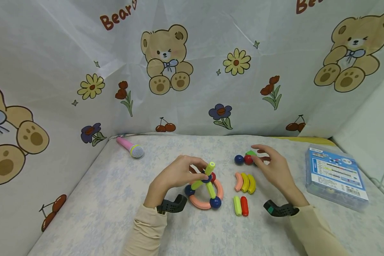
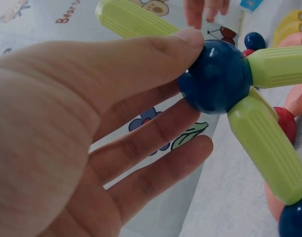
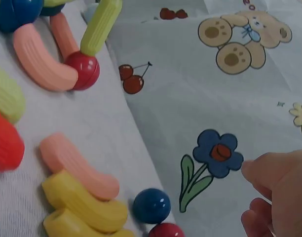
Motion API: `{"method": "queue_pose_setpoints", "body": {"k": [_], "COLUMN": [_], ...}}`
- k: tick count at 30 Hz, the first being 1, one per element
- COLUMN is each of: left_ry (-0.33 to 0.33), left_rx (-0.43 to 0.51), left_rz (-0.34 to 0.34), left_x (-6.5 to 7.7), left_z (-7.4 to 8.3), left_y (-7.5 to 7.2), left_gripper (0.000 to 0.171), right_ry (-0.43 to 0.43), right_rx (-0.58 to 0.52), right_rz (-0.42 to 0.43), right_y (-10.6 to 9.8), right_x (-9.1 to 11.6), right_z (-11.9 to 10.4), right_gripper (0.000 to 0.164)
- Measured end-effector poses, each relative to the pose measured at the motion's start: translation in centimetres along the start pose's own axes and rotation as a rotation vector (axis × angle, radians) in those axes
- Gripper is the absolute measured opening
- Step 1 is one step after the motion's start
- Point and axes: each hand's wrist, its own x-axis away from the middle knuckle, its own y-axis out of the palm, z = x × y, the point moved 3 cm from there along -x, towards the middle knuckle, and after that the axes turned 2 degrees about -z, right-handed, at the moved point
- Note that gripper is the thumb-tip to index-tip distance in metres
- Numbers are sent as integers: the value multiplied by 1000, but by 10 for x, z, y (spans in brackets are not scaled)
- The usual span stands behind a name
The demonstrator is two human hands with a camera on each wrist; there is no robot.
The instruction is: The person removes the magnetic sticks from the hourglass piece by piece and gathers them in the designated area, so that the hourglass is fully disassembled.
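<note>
My left hand (image 1: 179, 172) pinches the blue ball (image 2: 217, 76) at the top of a toy frame of magnetic rods and balls. A light-green rod (image 1: 210, 168) sticks up from that ball, and other green rods (image 2: 269, 148) slope down. The base is a ring of curved pink rods (image 1: 200, 203) joined by blue balls (image 1: 216, 202) and a red ball (image 3: 83, 70). My right hand (image 1: 276, 174) hovers by a loose blue ball (image 1: 239, 159), a red ball (image 1: 248, 159) and a green piece (image 1: 251, 153), partly hidden behind its fingers. Nothing shows in its grasp.
Between the hands lie a curved pink rod (image 1: 238, 182), two yellow curved rods (image 1: 251, 184), a straight green rod (image 1: 237, 206) and a red rod (image 1: 244, 206). A pink toy microphone (image 1: 128, 146) lies at back left. A clear plastic box (image 1: 336, 177) stands at right.
</note>
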Motion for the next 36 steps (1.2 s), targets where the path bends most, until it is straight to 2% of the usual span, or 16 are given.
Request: {"method": "queue_pose_setpoints", "body": {"k": [7,14,22,27,36], "left_ry": [-5,-17,-11,-26,-62], "left_rx": [21,29,13,17,49], "left_rz": [-3,-9,-15,-16,-24], "left_x": [0,0,-1,-1,0], "left_z": [-1,-1,-1,-2,-4], "left_y": [0,0,0,0,0], "left_gripper": [22,22,23,23,22], "right_ry": [-183,-365,-534,-576,-539], "right_rx": [-6,-16,-75,-85,-93], "right_rz": [14,-22,-71,-81,-64], "right_y": [-1,3,13,18,22], "right_x": [3,12,24,27,29], "right_z": [-42,-79,-108,-113,-114], "right_gripper": [36,39,48,48,42]}}
